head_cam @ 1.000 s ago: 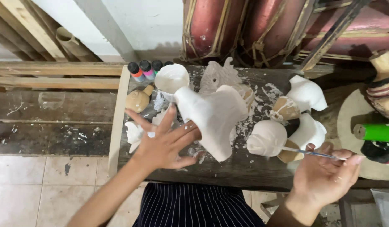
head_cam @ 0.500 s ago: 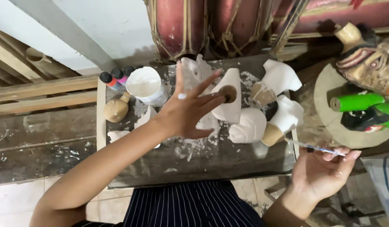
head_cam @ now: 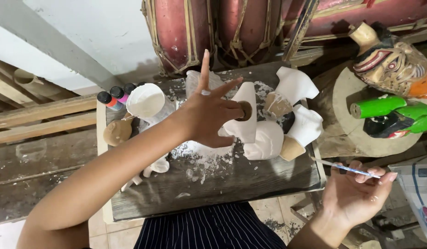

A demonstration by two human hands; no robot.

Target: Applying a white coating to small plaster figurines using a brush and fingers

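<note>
Left hand point(head_cam: 209, 113) grasping a white carved figure point(head_cam: 243, 121) over the counter point(head_cam: 213, 184); right hand point(head_cam: 356, 193) pinching a paintbrush point(head_cam: 344, 167).

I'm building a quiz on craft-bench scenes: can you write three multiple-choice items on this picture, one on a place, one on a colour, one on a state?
1. Where does the cup of white paint stand?
A. On the dark wooden board, beside the small paint bottles
B. On the tiled floor
C. On the round slab with the mask

2. What colour is the carved piece lying below the painted mask?
A. Blue
B. Bright green
C. Yellow

3. What is the right hand doing?
A. Resting flat and empty
B. Gripping a bottle
C. Holding a thin paintbrush

Answers:
1 A, the cup sits at the board's far left by the bottles.
2 B, its body is vivid green.
3 C, the fingers pinch the brush, while the left hand grips a white-coated wooden piece.
</note>
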